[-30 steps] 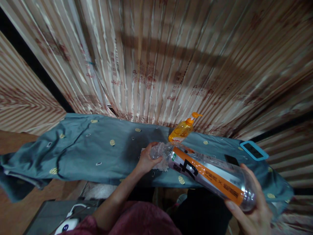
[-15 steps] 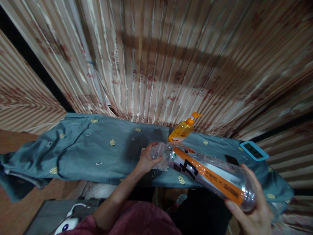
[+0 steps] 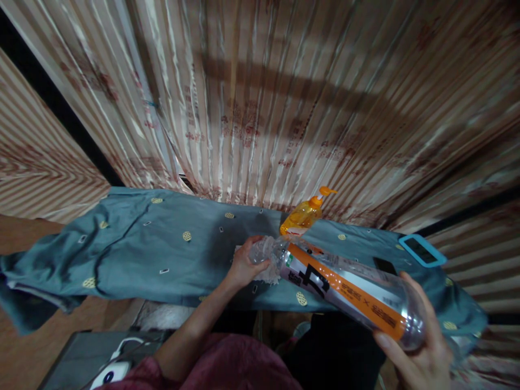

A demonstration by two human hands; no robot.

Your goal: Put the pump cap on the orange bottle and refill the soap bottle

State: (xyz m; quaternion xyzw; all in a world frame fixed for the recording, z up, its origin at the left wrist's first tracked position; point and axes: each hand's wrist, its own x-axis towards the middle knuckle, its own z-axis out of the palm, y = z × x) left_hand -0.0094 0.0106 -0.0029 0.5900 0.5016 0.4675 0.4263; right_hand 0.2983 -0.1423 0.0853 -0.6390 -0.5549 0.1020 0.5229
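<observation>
My right hand (image 3: 422,346) grips the base of a large clear plastic bottle (image 3: 345,295) with an orange, white and black label, held tilted with its neck pointing left and away. My left hand (image 3: 244,265) is closed around the bottle's neck, over a white crumpled cloth or tissue (image 3: 268,273) lying on the blue-grey patterned cloth (image 3: 162,254). Just behind the neck stands an orange pump dispenser bottle (image 3: 304,214).
A device in a blue case (image 3: 422,249) and a flat black object (image 3: 385,265) lie on the cloth at the right. Striped curtains (image 3: 264,108) hang close behind. A white device with a cable (image 3: 111,374) rests on a grey surface at lower left.
</observation>
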